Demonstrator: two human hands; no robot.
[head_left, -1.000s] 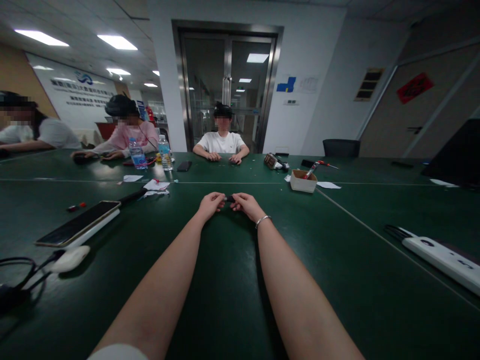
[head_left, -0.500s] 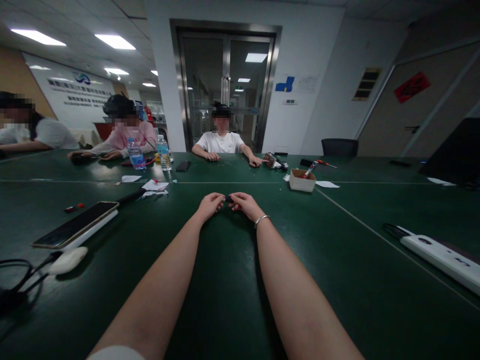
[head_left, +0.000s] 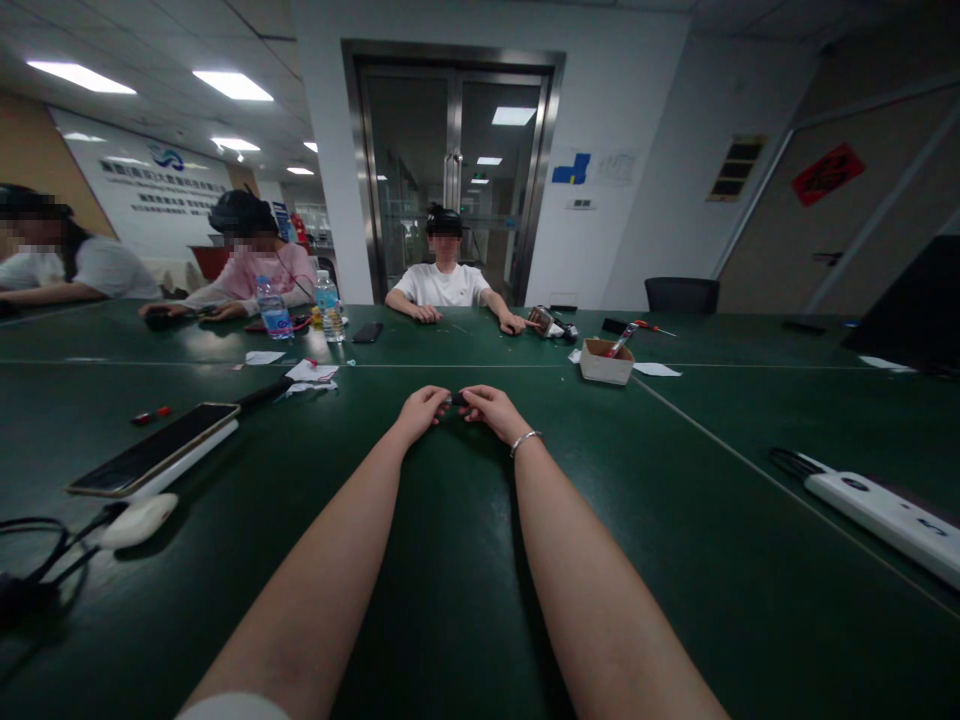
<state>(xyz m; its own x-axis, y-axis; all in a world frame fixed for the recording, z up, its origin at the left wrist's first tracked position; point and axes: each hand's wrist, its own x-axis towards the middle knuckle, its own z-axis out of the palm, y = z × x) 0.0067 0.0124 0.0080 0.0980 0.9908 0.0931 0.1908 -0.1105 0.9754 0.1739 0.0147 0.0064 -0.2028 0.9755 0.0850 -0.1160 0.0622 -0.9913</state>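
Note:
Both my arms reach forward over the dark green table (head_left: 465, 560). Between my fingertips is a small black object (head_left: 456, 399), too small for me to tell its kind. My left hand (head_left: 421, 414) pinches its left end, where a lighter bit shows. On the other end, my right hand (head_left: 491, 410) is closed with thumb and fingers; a silver bracelet (head_left: 525, 441) circles that wrist. The object is held just over the tabletop, and my fingers hide part of it.
At left lie a phone (head_left: 157, 448) on a white block and a white device (head_left: 139, 522) with black cables. A small box (head_left: 606, 362) stands beyond my right hand, a white power strip (head_left: 885, 510) far right. Two water bottles (head_left: 328, 308) stand far left; several people sit opposite.
Hardly anything differs. My hands keep the same pinch on the small black object, and the whole view has shifted very slightly.

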